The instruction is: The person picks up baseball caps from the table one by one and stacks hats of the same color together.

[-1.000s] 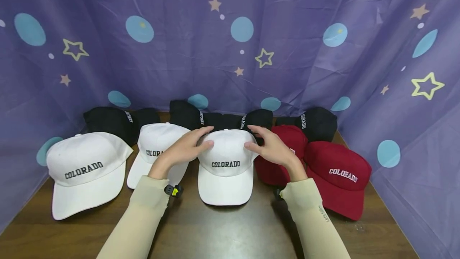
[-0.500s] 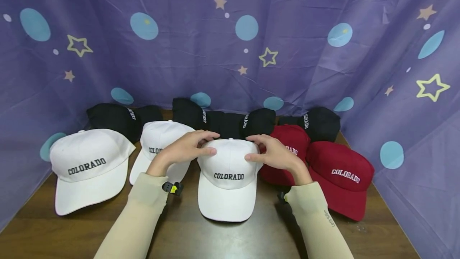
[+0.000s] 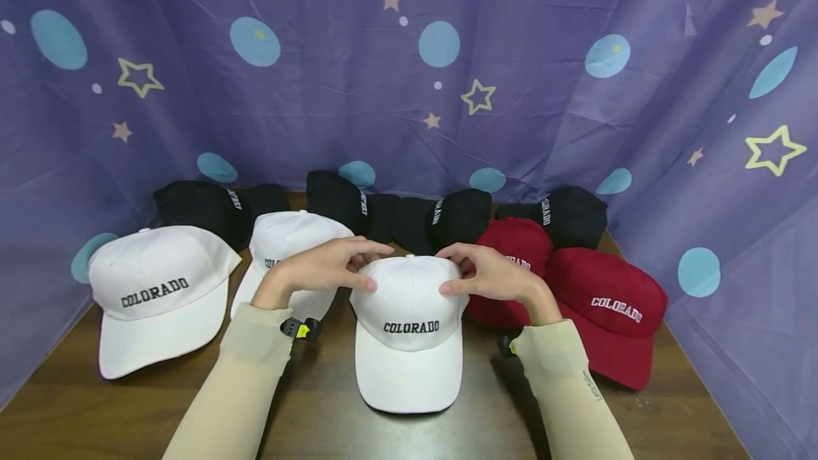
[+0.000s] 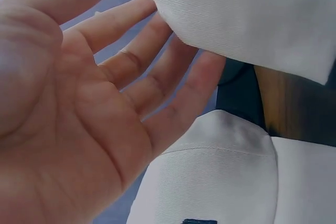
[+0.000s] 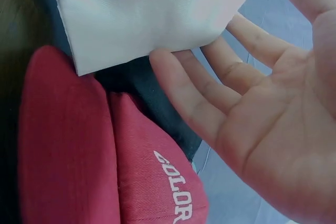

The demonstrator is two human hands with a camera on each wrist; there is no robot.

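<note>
Both grips (image 3: pixel 324 266) (image 3: pixel 493 274) hold white cap (image 3: pixel 409 300) — tabletop (image 3: pixel 412 440) beyond brim (image 3: pixel 409 383)

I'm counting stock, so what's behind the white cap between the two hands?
Behind the white cap, two black caps show, their brims facing each other, with the purple curtain beyond. Whatever sits low behind its crown is covered.

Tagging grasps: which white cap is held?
The rightmost white cap, held between the left hand and right hand; neither hand grips the far-left one or the second from left.
</note>
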